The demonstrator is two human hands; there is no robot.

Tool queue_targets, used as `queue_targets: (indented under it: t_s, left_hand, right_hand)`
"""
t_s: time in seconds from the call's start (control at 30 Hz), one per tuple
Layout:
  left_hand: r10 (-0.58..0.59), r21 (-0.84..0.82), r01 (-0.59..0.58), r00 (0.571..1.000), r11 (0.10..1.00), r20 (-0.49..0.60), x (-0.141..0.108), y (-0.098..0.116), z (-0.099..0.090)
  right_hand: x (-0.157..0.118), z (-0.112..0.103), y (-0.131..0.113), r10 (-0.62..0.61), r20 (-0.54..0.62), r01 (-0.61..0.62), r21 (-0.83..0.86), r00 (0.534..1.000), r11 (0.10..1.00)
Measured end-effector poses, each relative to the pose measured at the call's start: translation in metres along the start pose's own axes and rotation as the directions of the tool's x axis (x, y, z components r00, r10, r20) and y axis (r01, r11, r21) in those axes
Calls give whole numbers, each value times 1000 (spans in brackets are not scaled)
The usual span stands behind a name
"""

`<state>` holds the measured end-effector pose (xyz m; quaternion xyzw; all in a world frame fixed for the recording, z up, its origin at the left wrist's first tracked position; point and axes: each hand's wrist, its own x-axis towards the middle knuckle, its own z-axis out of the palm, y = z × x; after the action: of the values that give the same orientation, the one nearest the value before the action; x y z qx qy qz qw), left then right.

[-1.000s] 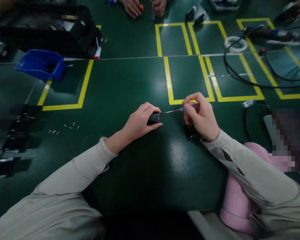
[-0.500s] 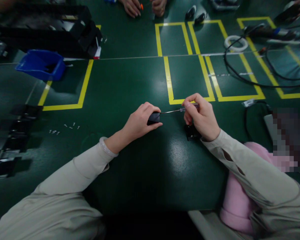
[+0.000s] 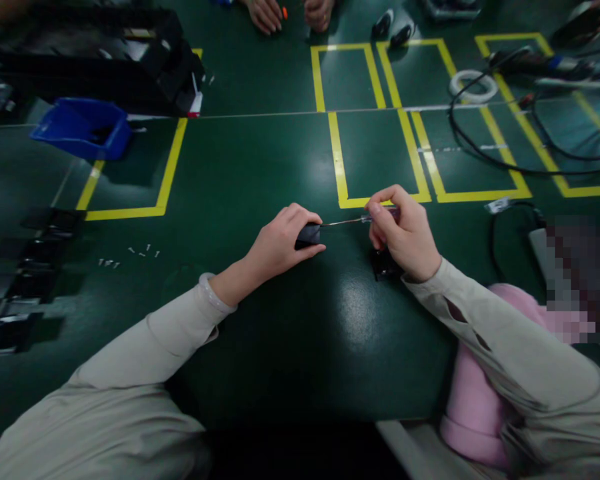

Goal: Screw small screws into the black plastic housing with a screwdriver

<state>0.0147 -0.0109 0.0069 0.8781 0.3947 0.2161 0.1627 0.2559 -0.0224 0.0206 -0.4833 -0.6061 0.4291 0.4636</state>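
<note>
My left hand (image 3: 286, 243) grips a small black block (image 3: 309, 236) between thumb and fingers on the green table. A screwdriver (image 3: 345, 222) lies nearly level, its metal tip touching the upper right edge of the block. Its clear handle is pinched in my right hand (image 3: 400, 230). Under my right hand, partly hidden by it, sits a small black part (image 3: 384, 265). Several small screws (image 3: 109, 263) are scattered on the table to the left of my left hand.
A blue bin (image 3: 83, 130) stands at the left, before a large black rack (image 3: 95, 73). Several black parts (image 3: 33, 277) line the left side. Cables and a white ring (image 3: 473, 87) lie at the right. Another person's hands (image 3: 266, 15) rest across the table.
</note>
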Motion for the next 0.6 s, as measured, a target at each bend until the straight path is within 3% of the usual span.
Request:
queue_targets:
  t_s: [0.6]
  left_hand:
    - [3, 0, -3, 1000, 1000, 6, 0, -1, -1]
  right_hand:
    - [-1, 0, -2, -3, -4, 3, 13, 1000, 1000]
